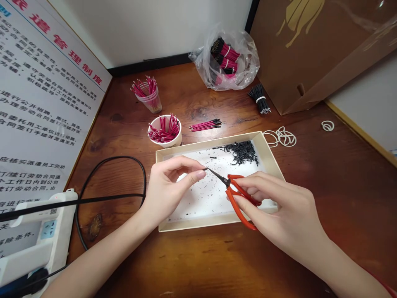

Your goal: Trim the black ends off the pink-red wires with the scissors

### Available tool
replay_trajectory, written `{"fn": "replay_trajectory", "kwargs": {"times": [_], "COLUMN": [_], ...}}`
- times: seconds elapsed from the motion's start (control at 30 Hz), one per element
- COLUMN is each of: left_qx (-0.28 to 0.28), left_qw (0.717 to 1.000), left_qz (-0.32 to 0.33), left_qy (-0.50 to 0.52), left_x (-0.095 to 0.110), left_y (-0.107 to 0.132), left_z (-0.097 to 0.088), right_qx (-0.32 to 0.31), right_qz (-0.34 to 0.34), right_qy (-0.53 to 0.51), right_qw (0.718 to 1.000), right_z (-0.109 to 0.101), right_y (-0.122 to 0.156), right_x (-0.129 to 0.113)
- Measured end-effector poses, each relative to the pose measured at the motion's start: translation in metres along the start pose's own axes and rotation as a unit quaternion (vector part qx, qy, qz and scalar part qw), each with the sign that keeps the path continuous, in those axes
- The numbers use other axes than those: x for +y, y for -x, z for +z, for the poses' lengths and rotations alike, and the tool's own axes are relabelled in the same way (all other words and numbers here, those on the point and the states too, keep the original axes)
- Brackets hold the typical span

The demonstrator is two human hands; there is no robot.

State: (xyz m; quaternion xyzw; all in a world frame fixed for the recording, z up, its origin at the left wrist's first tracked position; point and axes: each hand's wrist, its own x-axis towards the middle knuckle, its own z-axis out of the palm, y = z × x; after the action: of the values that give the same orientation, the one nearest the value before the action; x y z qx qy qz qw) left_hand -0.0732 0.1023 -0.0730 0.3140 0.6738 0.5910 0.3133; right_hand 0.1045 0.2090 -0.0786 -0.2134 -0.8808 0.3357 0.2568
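Observation:
Over the tray, my left hand pinches a short, thin black piece between thumb and index finger; most of it is hidden by the fingertips. My right hand grips orange-handled scissors, fingers and thumb on the handles. Their dark, narrow blades point left, with the tip at the black piece. Below lies a shallow cream tray with a white bottom. A heap of short black tube-like pieces fills its far right corner, and tiny dark bits are scattered across it.
Behind the tray stand a paper cup and a plastic cup of pink wires. Loose pink-and-black wires, a clear bag of bundles, a black wire bundle and white bands lie nearby. A black cable loops left.

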Motion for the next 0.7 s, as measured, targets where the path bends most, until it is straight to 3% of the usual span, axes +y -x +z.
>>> {"fn": "replay_trajectory", "kwargs": {"times": [0.7], "left_qx": [0.001], "left_qw": [1.000], "left_qz": [-0.011], "left_qy": [0.012], "left_x": [0.0003], "left_y": [0.0013], "left_z": [0.0007], "right_qx": [-0.008], "right_qz": [0.027], "right_qy": [0.005], "right_qw": [1.000], "right_z": [0.0008], "right_y": [-0.0026], "right_x": [-0.0034]}}
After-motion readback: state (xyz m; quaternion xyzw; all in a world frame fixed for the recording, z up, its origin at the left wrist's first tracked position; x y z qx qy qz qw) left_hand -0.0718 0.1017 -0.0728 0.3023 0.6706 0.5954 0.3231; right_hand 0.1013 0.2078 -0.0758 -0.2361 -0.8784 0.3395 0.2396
